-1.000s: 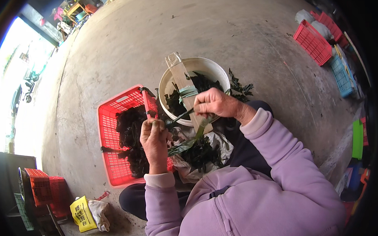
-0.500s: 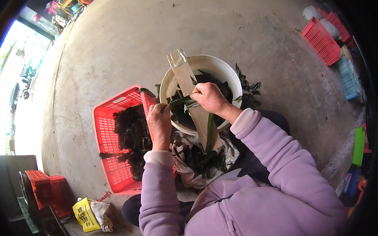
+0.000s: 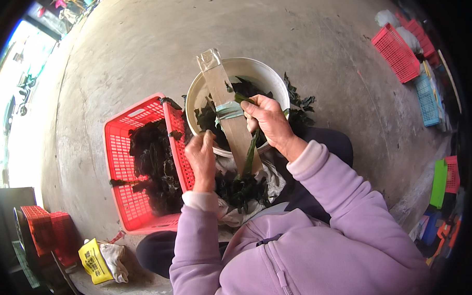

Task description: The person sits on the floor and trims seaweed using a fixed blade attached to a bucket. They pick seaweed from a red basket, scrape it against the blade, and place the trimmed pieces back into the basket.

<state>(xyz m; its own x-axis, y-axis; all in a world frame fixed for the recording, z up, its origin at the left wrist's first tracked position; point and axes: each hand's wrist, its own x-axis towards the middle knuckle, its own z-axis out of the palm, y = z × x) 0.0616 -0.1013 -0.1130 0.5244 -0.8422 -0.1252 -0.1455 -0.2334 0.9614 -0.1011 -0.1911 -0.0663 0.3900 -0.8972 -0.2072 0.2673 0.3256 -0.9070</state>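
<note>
My right hand (image 3: 270, 120) pinches a dark green, leafy strip of seaweed (image 3: 240, 98) just above a wooden board. The board (image 3: 215, 80) lies across a round white bucket (image 3: 193, 89), with a pale green band (image 3: 229, 110) wrapped round its middle. More dark seaweed (image 3: 249, 87) is inside the bucket, and another strip (image 3: 251, 156) runs down the board's near end. My left hand (image 3: 201, 158) is closed at the bucket's near left rim; whatever its curled fingers hold is hidden. Dark pieces (image 3: 240, 191) lie on a pale cloth (image 3: 273, 182) near my lap.
A red plastic basket (image 3: 124, 203) with dark, wet-looking seaweed (image 3: 159, 171) stands left of the bucket. Dark fronds (image 3: 299, 103) hang or lie at its right side. At the far right are red crates (image 3: 396, 53) and a blue basket (image 3: 426, 99). A yellow bag (image 3: 96, 261) lies lower left.
The seaweed strip was stretched between both hands across the board; now only my right hand visibly holds it. My left hand has dropped nearer, uncovering the pale green band. The whole view has shifted slightly.
</note>
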